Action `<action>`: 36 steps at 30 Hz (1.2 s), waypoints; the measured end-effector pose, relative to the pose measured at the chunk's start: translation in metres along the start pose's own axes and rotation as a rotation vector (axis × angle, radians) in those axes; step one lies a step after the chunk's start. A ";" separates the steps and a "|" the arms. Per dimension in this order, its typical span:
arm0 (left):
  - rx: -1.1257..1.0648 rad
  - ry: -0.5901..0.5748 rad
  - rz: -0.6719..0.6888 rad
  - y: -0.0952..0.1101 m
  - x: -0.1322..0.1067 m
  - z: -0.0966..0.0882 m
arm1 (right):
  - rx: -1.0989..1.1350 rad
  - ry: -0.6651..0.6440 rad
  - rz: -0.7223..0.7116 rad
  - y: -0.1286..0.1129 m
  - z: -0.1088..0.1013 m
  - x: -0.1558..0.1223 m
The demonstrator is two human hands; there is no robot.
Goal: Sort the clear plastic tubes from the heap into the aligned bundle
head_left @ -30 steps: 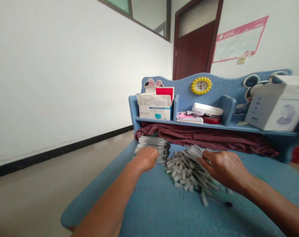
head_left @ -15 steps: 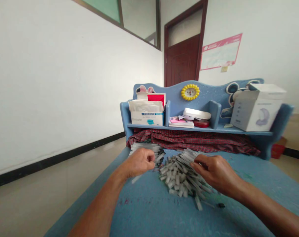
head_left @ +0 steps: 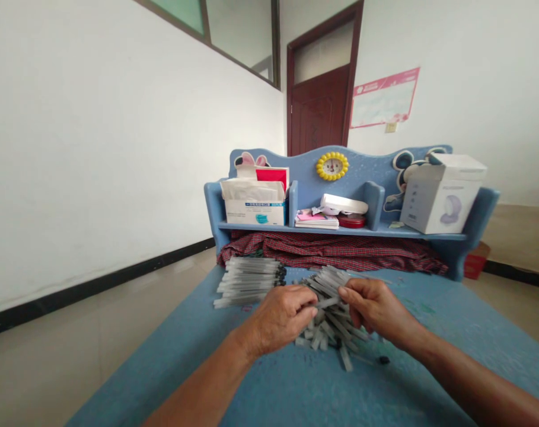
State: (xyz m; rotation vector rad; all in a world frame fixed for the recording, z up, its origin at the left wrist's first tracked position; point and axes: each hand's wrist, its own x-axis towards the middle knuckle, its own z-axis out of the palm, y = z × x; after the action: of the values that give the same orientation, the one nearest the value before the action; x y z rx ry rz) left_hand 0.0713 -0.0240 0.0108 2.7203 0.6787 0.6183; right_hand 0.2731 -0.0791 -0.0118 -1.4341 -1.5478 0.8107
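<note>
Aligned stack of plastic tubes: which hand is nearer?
Left hand. It is just below and right of the aligned stack of plastic tubes. The right hand is farther off, beyond the loose pile of plastic tubes on the stack's right.

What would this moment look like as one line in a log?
left hand: at loose tubes | right hand: at loose tubes | tube stack: left of pile, hands not touching

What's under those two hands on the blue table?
A loose heap of slim clear plastic tubes sits under and between the left hand and right hand. Whatever lies directly beneath the palms is covered, so the heap's depth there cannot be seen.
</note>
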 end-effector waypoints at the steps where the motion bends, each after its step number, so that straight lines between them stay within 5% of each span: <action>1: 0.007 0.003 -0.007 -0.001 0.000 0.000 | 0.022 0.006 0.014 0.002 -0.001 0.001; 8: -0.056 -0.041 -0.159 -0.014 0.002 -0.002 | 0.077 0.073 0.043 0.010 -0.017 0.003; 16: -0.298 -0.034 -0.220 -0.006 0.002 -0.004 | 0.127 0.085 -0.001 0.010 -0.025 0.001; 36: -0.382 -0.030 -0.284 -0.008 0.005 -0.004 | 0.375 -0.093 -0.028 0.014 -0.036 0.002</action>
State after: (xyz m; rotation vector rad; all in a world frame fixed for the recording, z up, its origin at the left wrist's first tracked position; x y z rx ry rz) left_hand 0.0702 -0.0146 0.0133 2.2280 0.8255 0.5690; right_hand 0.3113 -0.0780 -0.0088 -1.1124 -1.3902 1.0984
